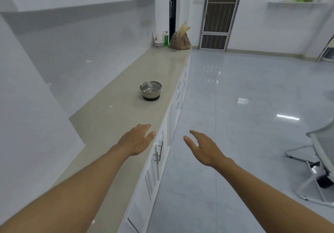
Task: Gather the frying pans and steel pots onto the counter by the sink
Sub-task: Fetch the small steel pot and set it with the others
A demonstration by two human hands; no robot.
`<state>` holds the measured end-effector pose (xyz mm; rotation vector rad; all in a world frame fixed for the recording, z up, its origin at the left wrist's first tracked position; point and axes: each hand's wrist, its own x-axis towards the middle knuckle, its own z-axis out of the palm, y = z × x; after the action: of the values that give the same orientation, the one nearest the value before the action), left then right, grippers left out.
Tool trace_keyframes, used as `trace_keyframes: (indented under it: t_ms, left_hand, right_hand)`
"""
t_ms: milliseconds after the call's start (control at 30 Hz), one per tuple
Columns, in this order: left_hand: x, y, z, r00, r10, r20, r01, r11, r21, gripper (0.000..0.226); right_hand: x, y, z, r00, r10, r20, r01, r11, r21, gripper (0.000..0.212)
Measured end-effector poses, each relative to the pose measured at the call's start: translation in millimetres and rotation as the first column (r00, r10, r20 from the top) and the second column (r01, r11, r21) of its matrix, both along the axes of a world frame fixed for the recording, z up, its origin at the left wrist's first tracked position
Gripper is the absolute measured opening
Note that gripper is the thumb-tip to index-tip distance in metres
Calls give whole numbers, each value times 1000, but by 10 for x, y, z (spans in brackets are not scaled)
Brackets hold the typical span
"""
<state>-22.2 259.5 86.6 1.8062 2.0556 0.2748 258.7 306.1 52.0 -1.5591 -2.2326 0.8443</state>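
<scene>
Your left hand [136, 139] and right hand [202, 146] are reaching forward, both spread open and holding nothing, the left over the worktop [112, 117], the right out past its edge above the floor [235, 106]. You seem to be going for the steel pot [150, 90], which is standing alone farther along the worktop, near its right edge. No sink is showing here. The next move probably calls for stepping closer and taking it two-handed. Bare worktop is lying around it; the brown bag [180, 40] and green bottle [166, 38] are sitting well beyond.
</scene>
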Motion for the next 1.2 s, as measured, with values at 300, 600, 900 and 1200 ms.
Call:
trace_keyframes:
  t_ms: [300, 600, 900, 1200]
  left_hand:
    - [-353, 1304, -80, 999, 42, -14, -42, 999, 9, 62]
    - [-955, 2576, -36, 998, 61, 29, -62, 998, 28, 61]
    - [-1350, 3237, -304, 981, 152, 120, -156, 987, 26, 53]
    - [-1723, 4258, -583, 942, 264, 206, -271, 963, 2, 37]
  right_hand:
    - [-308, 1352, -19, 1000, 21, 9, -21, 1000, 13, 86]
    - [-882, 2523, 57, 1000, 3, 2, -3, 1000, 20, 86]
    - [-1356, 3482, -56, 997, 67, 24, -67, 998, 2, 89]
    - [-1948, 4830, -437, 976, 217, 10, -216, 975, -57, 78]
